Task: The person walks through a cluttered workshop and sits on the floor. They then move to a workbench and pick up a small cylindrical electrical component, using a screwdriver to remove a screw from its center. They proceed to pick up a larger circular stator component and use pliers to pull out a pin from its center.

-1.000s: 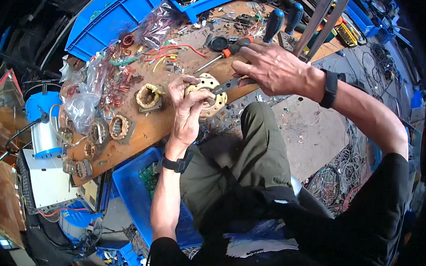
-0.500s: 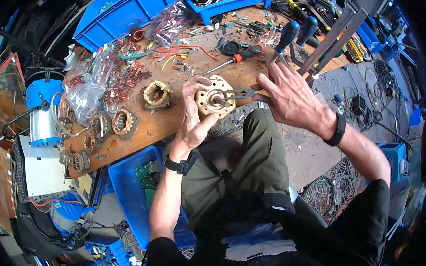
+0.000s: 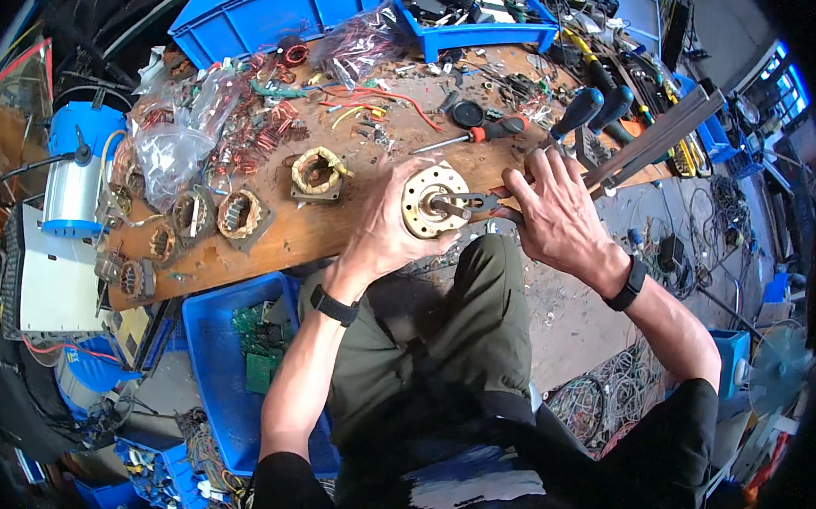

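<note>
My left hand (image 3: 383, 226) is wrapped round a round, brass-coloured metal motor part (image 3: 417, 219) with a ring of holes in its face. A short shaft (image 3: 451, 208) sticks out of its middle. In my right hand (image 3: 564, 216) are dark pliers (image 3: 484, 202), their jaws at the shaft; whether they grip it I cannot tell. Left of the motor part, a motor stator (image 3: 303, 179) with a pale yellow winding stands on the wooden bench (image 3: 271, 252). My hands are over the bench's near edge, above my knees.
More stators (image 3: 240, 214) stand along the bench's left. Behind them lie copper wire scraps (image 3: 260, 134) and clear plastic bags (image 3: 171, 158). A screwdriver (image 3: 478, 134) lies beyond my hands. Metal bars (image 3: 658, 135) rise at the right. A blue crate (image 3: 196, 334) with circuit boards sits below left.
The motor part has turned and tilted a little in my left hand, its shaft now pointing more to the right. The pliers remain at the shaft. My view has shifted slightly.
</note>
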### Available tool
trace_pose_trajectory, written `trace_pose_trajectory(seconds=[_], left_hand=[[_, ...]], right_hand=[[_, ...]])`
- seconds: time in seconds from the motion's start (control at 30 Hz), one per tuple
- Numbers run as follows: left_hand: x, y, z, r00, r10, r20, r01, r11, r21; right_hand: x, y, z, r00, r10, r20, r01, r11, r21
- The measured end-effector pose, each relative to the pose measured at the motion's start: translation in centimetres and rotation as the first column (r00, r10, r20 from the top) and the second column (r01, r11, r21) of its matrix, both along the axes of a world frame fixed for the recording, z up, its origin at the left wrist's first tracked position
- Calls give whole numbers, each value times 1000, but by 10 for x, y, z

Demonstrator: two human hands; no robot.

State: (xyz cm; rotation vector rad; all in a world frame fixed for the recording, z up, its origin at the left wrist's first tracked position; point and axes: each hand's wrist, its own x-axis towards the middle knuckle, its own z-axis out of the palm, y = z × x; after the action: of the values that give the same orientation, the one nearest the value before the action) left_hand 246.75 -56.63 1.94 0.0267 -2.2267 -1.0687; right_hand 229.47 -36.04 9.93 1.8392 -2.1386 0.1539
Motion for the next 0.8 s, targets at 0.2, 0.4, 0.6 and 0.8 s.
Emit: trace_pose_trajectory(seconds=[0.2,0.4,0.6,0.8], left_hand=[[-7,1,-9,988,51,-146,-60,997,-58],[-12,1,-11,973,77,-216,-98,991,-86],[-13,1,-17,966,54,-251,-59,998,-11],[-15,1,-19,959,56,-279,-63,998,-15]], right_hand=[[-5,-10,-4,999,40,-30,-40,999,11],[-11,-17,-4,995,95,-24,-95,995,14],[-15,-20,-3,994,109,3,-108,986,130],[-20,-19,-14,991,132,26,-134,984,120]])
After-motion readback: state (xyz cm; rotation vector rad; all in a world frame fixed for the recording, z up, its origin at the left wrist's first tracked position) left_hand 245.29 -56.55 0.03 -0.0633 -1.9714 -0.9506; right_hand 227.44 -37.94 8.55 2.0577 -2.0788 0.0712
